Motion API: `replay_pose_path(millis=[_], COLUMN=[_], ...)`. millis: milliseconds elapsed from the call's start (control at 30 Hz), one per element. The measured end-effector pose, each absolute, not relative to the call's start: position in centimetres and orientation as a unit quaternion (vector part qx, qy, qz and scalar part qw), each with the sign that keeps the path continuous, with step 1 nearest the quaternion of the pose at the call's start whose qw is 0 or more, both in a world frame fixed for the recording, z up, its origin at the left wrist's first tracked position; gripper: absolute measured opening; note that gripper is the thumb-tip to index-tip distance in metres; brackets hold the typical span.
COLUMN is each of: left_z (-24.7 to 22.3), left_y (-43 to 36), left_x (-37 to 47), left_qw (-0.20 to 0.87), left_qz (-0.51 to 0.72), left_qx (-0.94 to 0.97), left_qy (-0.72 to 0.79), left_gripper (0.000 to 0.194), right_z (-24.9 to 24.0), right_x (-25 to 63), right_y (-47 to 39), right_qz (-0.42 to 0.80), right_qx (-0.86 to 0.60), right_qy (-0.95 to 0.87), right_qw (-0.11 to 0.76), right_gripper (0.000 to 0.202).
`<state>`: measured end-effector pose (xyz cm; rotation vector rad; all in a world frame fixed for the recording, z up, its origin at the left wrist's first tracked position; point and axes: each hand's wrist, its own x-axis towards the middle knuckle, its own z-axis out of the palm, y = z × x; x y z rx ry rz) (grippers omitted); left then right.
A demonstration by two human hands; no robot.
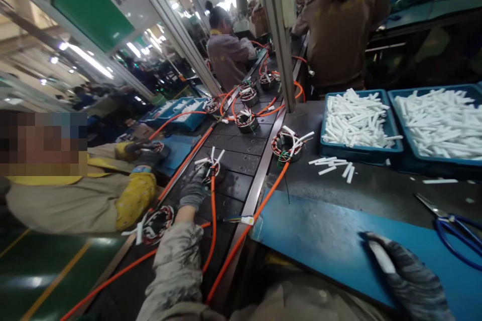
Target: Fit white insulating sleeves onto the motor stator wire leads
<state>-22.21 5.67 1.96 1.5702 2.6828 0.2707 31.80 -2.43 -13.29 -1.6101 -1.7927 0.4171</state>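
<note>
My left hand point(193, 188), in a grey glove, reaches out over the conveyor and grips the near-left side of a motor stator point(213, 169). White sleeves stick up from its windings, and an orange cable runs from it towards me. My right hand point(412, 273), in a striped grey and black glove, rests on the blue mat point(320, 230) with its fingers stretched out. A pale patch shows along its thumb side; I cannot tell whether it is glove or a separate piece. Blue-handled scissors point(450, 220) lie beyond it. Another stator point(286, 144) sits at the bench's left edge.
Two blue bins point(361, 150) point(444, 161) hold white sleeves; loose sleeves point(333, 163) lie before them. More stators point(246, 121) stand along the conveyor point(237, 148). A metal post point(276, 35) rises beside it. A co-worker's yellow sleeve point(137, 198) is across the line.
</note>
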Motion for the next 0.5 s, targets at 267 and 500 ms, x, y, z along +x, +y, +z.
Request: replay_pose_path(millis=[267, 500], left_z=[-1.4, -4.4], left_y=[-1.1, -4.6], left_x=[-20.9, -20.1], left_qw=[0.074, 0.07], left_qz=[0.015, -0.018], left_qx=[0.41, 0.55], left_qy=[0.909, 0.832], left_gripper=[0.1, 0.088], right_z=[-13.3, -13.1], right_x=[31.9, 31.9], right_y=[-2.6, -2.3], right_qz=[0.179, 0.184], right_qx=[-0.617, -0.609], right_qy=[-0.686, -0.688], right_qw=[0.342, 0.35], right_gripper=[0.05, 0.05])
